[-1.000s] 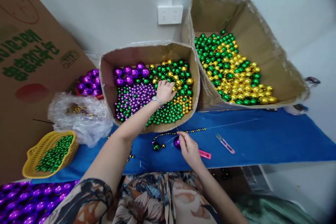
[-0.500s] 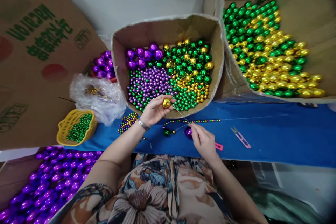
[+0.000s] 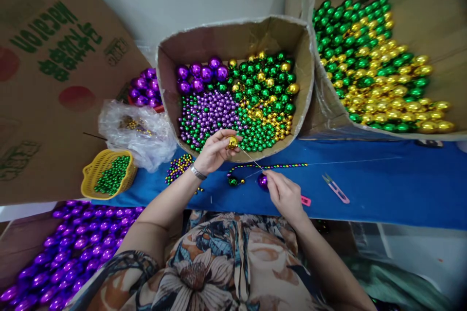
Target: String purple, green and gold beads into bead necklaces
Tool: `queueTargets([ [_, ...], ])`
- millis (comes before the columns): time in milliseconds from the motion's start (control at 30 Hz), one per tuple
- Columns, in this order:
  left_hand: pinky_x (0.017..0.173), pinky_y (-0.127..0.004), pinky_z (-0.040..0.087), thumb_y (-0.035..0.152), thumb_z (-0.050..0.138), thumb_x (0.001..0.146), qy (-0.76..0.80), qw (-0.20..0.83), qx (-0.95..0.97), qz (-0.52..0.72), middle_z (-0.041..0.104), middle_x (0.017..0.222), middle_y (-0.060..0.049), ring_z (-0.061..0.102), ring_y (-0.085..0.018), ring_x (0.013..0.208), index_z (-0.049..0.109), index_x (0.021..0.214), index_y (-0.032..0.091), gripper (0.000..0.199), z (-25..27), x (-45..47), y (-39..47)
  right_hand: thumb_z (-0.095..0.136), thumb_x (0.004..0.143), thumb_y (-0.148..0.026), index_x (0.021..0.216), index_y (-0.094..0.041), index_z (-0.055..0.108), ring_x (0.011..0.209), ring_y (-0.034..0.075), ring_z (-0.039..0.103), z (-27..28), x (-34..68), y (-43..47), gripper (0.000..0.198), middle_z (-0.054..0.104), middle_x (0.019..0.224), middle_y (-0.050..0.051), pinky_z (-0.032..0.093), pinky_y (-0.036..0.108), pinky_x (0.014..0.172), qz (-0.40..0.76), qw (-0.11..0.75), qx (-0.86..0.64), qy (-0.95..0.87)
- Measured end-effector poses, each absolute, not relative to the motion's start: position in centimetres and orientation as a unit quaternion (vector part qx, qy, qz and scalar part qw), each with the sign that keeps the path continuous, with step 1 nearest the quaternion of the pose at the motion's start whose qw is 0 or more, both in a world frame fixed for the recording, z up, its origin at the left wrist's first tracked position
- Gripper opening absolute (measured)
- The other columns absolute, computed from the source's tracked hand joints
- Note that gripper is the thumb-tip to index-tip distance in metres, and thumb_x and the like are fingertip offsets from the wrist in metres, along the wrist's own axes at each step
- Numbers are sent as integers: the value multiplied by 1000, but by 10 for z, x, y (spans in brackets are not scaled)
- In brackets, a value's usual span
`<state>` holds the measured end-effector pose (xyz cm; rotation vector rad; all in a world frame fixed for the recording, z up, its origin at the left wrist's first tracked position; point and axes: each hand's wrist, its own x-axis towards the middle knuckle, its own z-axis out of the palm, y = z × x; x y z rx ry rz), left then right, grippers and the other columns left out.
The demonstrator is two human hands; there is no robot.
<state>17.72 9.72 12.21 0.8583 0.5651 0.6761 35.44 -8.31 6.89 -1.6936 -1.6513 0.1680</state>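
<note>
My left hand (image 3: 215, 151) is closed around a shiny gold bead (image 3: 232, 142) at the front rim of the middle cardboard box. Below and to the right, my right hand (image 3: 283, 193) pinches a thin needle (image 3: 251, 159), whose far end meets the bead. Beside my right fingers lies a large purple bead (image 3: 262, 181). A strand of small beads (image 3: 270, 166) runs along the blue cloth, with a thread trailing off to the right. At the strand's left end are a green bead (image 3: 232, 181) and a small gold bead (image 3: 242, 181).
The middle box (image 3: 233, 34) holds purple, green and gold beads. Another box (image 3: 430, 19) stands right. Pink-handled thread snips (image 3: 336, 189) lie on the blue cloth (image 3: 383, 194). Left are a yellow basket (image 3: 89, 175), a plastic bag (image 3: 153, 141), loose small beads (image 3: 177, 169) and purple beads (image 3: 83, 243).
The gold bead has turned slightly in my left fingers, and the needle's end now meets it. The whole view has shifted a little; my right hand keeps its pinch.
</note>
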Motion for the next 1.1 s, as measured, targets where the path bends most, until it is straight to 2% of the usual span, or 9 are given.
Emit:
queueTargets([
  [133, 64, -22, 52, 31, 75, 76, 275, 783, 448, 331, 70, 107, -9, 67, -13, 77, 63, 104, 17, 34, 121, 177, 94, 44, 96, -22, 112, -20, 66, 82, 17, 70, 68, 354, -83, 26, 74, 96, 6, 54, 28, 80, 40, 350, -670, -653],
  [233, 75, -24, 53, 25, 78, 73, 278, 712, 542, 349, 69, 110, -8, 65, -13, 88, 65, 104, 18, 34, 118, 179, 87, 44, 96, -23, 110, -20, 67, 79, 16, 70, 67, 353, -82, 27, 74, 89, 6, 53, 27, 77, 26, 318, -689, -651],
  [333, 86, -27, 51, 22, 81, 69, 276, 690, 573, 344, 69, 108, -7, 63, -15, 97, 65, 104, 19, 39, 114, 181, 77, 43, 97, -24, 110, -20, 67, 82, 17, 70, 66, 350, -80, 28, 74, 92, 6, 53, 27, 79, 49, 329, -685, -648],
  [467, 79, -27, 53, 25, 82, 68, 301, 731, 512, 337, 69, 101, -7, 64, -15, 91, 63, 107, 18, 44, 108, 183, 67, 41, 98, -23, 110, -21, 65, 91, 16, 70, 65, 349, -79, 27, 74, 101, 5, 54, 26, 82, 104, 383, -653, -645],
  [700, 68, -23, 53, 30, 83, 68, 331, 759, 444, 342, 66, 87, -1, 61, -10, 73, 63, 101, 16, 41, 98, 181, 57, 42, 97, -23, 107, -20, 65, 90, 16, 71, 60, 343, -82, 25, 74, 100, 5, 55, 26, 81, 127, 388, -655, -636],
  [900, 78, -23, 52, 24, 86, 65, 322, 697, 512, 385, 65, 91, -2, 62, -11, 85, 62, 99, 17, 42, 98, 178, 54, 43, 97, -21, 107, -20, 64, 91, 16, 70, 56, 342, -82, 23, 74, 100, 5, 56, 26, 81, 127, 398, -644, -640],
  [1100, 76, -29, 56, 28, 84, 68, 298, 742, 481, 360, 64, 95, -3, 67, -15, 87, 59, 103, 17, 45, 100, 177, 51, 44, 96, -18, 109, -20, 63, 89, 15, 70, 54, 345, -83, 23, 73, 99, 5, 55, 27, 78, 121, 403, -630, -652],
])
